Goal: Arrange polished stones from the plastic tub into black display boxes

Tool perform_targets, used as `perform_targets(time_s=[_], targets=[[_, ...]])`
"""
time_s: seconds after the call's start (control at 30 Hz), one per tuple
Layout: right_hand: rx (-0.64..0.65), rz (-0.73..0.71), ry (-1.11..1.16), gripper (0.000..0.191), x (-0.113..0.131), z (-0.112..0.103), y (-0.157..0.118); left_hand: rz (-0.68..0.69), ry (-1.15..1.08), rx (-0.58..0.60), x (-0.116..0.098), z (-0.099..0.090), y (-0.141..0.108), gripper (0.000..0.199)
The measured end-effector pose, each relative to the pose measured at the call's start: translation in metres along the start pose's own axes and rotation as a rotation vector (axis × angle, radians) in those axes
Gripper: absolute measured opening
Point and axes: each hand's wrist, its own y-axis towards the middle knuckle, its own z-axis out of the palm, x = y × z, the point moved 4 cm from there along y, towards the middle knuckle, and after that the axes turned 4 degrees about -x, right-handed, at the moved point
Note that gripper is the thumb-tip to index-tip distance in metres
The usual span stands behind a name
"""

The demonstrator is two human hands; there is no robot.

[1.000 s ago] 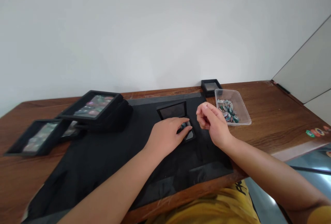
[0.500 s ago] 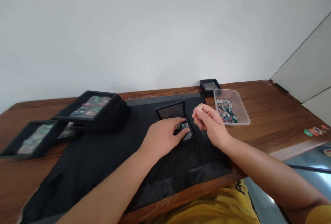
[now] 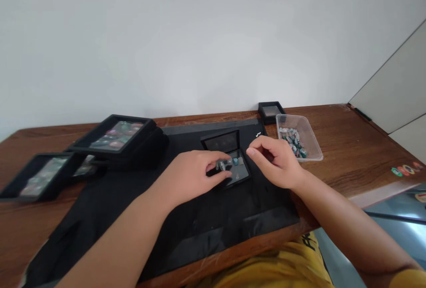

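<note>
A small black frame box (image 3: pixel 246 166) lies on the black mat with its lid (image 3: pixel 223 141) raised. Inside, on its clear film, are a blue-green glass stone (image 3: pixel 235 161) and a few greyish stones (image 3: pixel 220 165). My left hand (image 3: pixel 191 172) reaches over the box's left side, thumb and fingers apart around the greyish stones. Just right of the box, my right hand (image 3: pixel 278 161) is closed, thumb against the curled fingers; whatever it may hold is hidden. A tiny pale item (image 3: pixel 258 135) shows just beyond its knuckles, too small to name.
A clear plastic tub (image 3: pixel 314 144) of shiny stones stands at the right, before another black frame box (image 3: pixel 272 111). Stacked frame boxes (image 3: pixel 146 139) with stones under their windows sit at the left, another box (image 3: pixel 13 186) beside them. The black mat (image 3: pixel 233 212) covers the wooden table's middle.
My left hand has drawn back leftward, uncovering the blue-green stone and more of the film. My right hand has turned and lowered slightly, its thumb now facing the box.
</note>
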Motion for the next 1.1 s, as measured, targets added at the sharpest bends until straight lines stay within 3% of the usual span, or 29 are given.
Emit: perform_targets(time_s=[0.13,0.23,0.33,0.6,1.1], targets=[[0.190,0.078,-0.145,0.025,-0.008,0.009,0.002,-0.025,0.002,0.084,0.015,0.003,-0.002,0.027],[0.356,0.170,-0.329,0.017,-0.015,0.019,0.000,-0.042,-0.002,0.070,0.022,0.005,-0.003,0.026],[0.447,0.229,-0.483,0.022,-0.019,0.026,-0.001,-0.070,0.002,0.061,0.025,0.005,-0.003,0.025],[0.433,0.284,-0.580,0.031,-0.021,0.027,0.002,-0.255,0.106,0.267,0.017,0.003,0.001,0.040],[0.444,0.317,-0.624,0.030,-0.022,0.033,0.004,-0.196,0.198,0.275,0.009,0.006,0.000,0.041]])
